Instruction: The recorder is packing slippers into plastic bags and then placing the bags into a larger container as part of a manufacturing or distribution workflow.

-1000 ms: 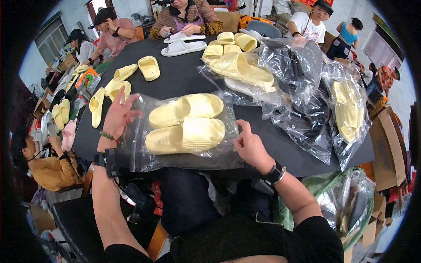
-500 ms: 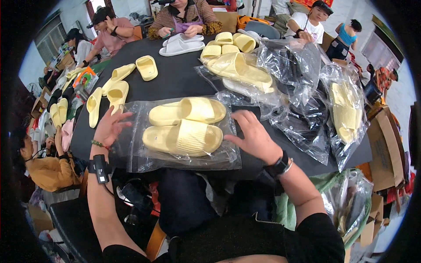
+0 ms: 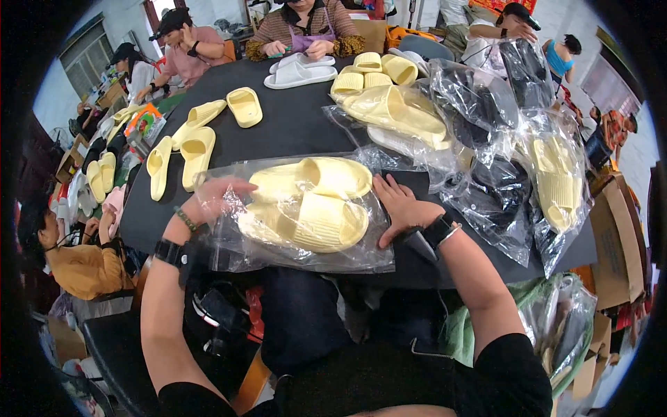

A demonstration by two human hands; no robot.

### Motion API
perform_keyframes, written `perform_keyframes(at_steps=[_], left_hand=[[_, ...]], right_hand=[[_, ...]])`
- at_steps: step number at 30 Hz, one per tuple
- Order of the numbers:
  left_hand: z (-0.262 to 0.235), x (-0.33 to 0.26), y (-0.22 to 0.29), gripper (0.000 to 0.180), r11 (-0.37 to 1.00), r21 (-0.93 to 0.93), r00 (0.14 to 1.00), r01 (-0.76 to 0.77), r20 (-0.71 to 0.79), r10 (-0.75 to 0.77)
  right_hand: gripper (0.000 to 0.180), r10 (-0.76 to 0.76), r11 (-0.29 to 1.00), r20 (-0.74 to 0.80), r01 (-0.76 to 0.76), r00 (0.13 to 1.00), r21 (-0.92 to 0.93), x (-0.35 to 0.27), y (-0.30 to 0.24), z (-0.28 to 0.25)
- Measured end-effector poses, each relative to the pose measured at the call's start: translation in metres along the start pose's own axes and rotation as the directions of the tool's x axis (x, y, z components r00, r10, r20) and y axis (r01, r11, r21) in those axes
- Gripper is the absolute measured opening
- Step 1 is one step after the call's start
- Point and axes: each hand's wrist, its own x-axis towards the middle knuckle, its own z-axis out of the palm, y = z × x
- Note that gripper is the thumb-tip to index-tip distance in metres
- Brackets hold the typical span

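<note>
A pair of pale yellow slide slippers (image 3: 332,224) lies side by side in a clear plastic bag (image 3: 333,263) on the near part of the black table. My left hand (image 3: 221,198) is at the bag's left end, seen hazily through the film, its fingers stretched toward the heel of the farther slipper. Whether those fingertips touch the slipper, I cannot make out. Beside the bag's right edge my right hand (image 3: 404,210) rests on the table, open, fingers spread and holding nothing.
Loose yellow slippers (image 3: 198,149) lie to the left on the black table (image 3: 292,125). Several bagged slippers, yellow (image 3: 556,184) and black (image 3: 486,191), crowd the right. Grey slippers (image 3: 300,75) sit at the far side before a seated person (image 3: 302,31). A green sack (image 3: 472,333) stands below right.
My left hand has moved right, in under the plastic at the bag's left end. My right hand has turned and come down flat beside the bag. A far-right person has raised a bagged black pair.
</note>
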Motion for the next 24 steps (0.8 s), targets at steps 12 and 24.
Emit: perform_keyframes(at_steps=[12,24], left_hand=[[0.078,0.105,0.005,0.068,0.647,0.553,0.841,-0.524,0.218,0.495],[0.075,0.102,0.009,0.021,0.543,0.665,0.822,-0.513,0.197,0.535]], right_hand=[[0.155,0.084,0.996,-0.062,-0.084,0.995,-0.002,0.001,-0.003,0.014],[0.153,0.127,0.992,-0.004,-0.126,0.992,0.027,-0.005,-0.008,0.004]])
